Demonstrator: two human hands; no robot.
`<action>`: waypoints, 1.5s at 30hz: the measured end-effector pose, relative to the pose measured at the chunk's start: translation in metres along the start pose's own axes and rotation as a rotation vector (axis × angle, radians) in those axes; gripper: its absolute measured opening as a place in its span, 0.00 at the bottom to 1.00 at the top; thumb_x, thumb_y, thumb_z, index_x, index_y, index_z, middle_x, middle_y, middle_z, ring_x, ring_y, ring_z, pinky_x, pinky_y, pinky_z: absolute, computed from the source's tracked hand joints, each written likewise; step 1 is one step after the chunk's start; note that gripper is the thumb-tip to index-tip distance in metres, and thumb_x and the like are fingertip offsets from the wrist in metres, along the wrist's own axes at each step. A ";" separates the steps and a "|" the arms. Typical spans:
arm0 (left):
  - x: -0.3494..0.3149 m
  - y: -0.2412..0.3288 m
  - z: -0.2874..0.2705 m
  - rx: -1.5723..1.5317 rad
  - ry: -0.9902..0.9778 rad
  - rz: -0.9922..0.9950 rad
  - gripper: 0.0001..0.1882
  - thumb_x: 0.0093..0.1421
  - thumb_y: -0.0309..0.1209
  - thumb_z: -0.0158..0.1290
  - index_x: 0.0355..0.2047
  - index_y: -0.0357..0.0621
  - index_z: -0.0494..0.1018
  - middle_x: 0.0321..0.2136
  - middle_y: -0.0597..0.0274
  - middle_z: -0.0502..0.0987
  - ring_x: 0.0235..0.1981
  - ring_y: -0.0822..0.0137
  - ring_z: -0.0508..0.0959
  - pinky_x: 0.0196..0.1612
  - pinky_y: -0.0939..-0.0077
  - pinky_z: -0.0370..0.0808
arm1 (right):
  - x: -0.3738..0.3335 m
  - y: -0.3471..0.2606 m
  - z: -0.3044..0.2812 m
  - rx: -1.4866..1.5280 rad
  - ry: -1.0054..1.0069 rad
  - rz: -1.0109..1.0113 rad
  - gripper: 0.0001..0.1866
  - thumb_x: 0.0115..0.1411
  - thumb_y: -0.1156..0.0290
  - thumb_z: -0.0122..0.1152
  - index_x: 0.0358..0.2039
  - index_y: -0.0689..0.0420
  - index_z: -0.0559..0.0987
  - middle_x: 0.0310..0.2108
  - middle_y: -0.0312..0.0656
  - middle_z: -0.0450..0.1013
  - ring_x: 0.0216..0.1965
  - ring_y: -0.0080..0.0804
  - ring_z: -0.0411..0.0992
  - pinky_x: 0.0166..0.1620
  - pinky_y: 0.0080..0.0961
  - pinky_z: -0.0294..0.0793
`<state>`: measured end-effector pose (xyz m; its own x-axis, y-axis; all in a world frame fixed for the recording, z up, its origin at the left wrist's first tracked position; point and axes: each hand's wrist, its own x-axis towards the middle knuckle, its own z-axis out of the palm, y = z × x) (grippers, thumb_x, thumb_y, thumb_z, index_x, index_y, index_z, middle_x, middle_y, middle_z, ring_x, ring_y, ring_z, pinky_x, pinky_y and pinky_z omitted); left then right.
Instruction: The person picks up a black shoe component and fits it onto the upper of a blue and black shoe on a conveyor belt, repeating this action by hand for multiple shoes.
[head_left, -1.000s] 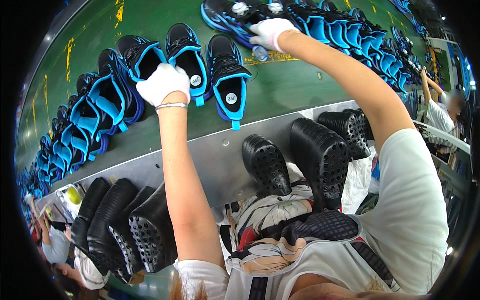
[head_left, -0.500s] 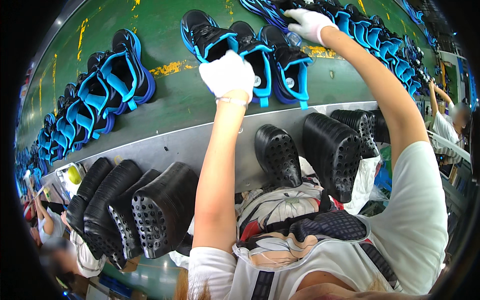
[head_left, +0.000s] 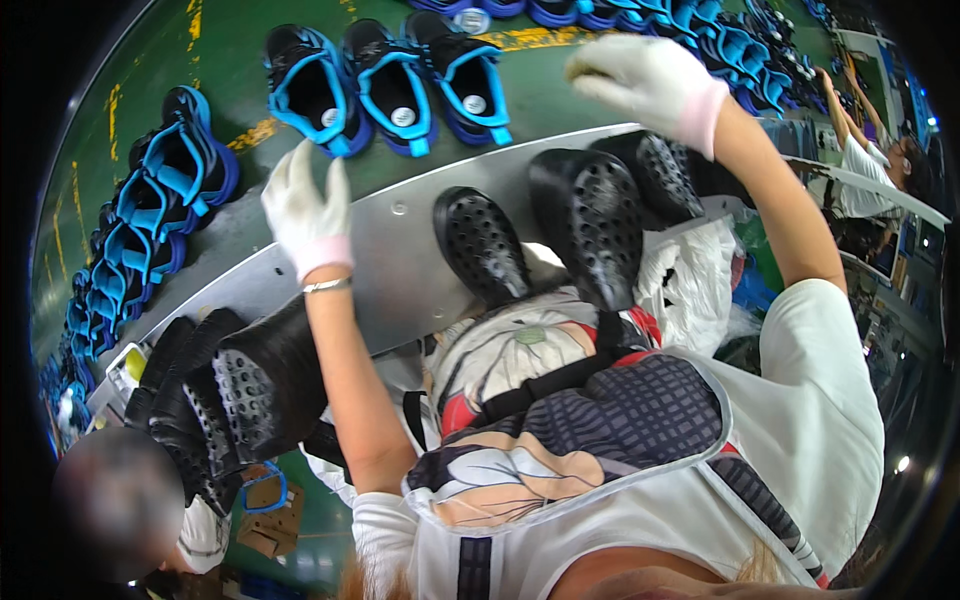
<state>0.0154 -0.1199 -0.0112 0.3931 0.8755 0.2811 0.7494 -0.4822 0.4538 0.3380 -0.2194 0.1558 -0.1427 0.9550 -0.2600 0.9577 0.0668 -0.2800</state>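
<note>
My left hand (head_left: 308, 210), in a white glove with a pink cuff, is open with its fingers apart. It is just below the leftmost of three black-and-blue sports shoes (head_left: 308, 90) and holds nothing. The middle shoe (head_left: 388, 85) and the right shoe (head_left: 460, 78) stand beside it, heels toward me, a round white label inside each. My right hand (head_left: 650, 85), gloved alike, hovers right of the trio with fingers stretched loosely leftward and darkened at the tips. Nothing shows in it. Below both hands runs a grey metal ledge (head_left: 375, 240).
Rows of similar shoes line the green surface at left (head_left: 150, 220) and far right (head_left: 740, 65). Black ribbed, perforated, sole-shaped stacks (head_left: 585, 215) stand along the ledge, with more stacks (head_left: 250, 390) at lower left. A white plastic bag (head_left: 690, 275) hangs at right. Other people are at both sides.
My left hand has moved left and down off the shoes, its fingers spreading. My right hand has come away from the far shoes toward me. The view has shifted, too.
</note>
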 end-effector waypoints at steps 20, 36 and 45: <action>-0.116 0.109 -0.038 -0.334 -0.389 -0.166 0.13 0.60 0.30 0.54 0.45 0.41 0.75 0.39 0.55 0.76 0.33 0.64 0.80 0.38 0.75 0.76 | -0.148 -0.063 0.043 0.078 0.160 -0.115 0.30 0.35 0.55 0.73 0.38 0.56 0.75 0.36 0.41 0.71 0.35 0.40 0.71 0.40 0.34 0.69; -0.090 0.132 -0.070 -0.439 -0.311 -0.229 0.15 0.59 0.28 0.53 0.47 0.43 0.75 0.37 0.57 0.77 0.32 0.69 0.78 0.37 0.77 0.75 | -0.150 -0.064 0.047 0.103 0.292 -0.120 0.22 0.36 0.64 0.71 0.32 0.56 0.74 0.31 0.41 0.72 0.33 0.37 0.73 0.36 0.29 0.71; -0.070 0.148 -0.085 -2.099 -0.690 -0.428 0.46 0.58 0.55 0.54 0.65 0.38 0.49 0.57 0.50 0.65 0.56 0.58 0.69 0.59 0.62 0.66 | -0.095 -0.102 -0.003 0.417 0.225 -0.298 0.23 0.38 0.71 0.69 0.38 0.61 0.75 0.37 0.45 0.72 0.35 0.39 0.74 0.40 0.28 0.75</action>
<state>0.0537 -0.2559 0.1078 0.8289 0.5537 -0.0799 -0.4512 0.7460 0.4898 0.2542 -0.3164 0.2116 -0.2913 0.9535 0.0771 0.6975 0.2669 -0.6650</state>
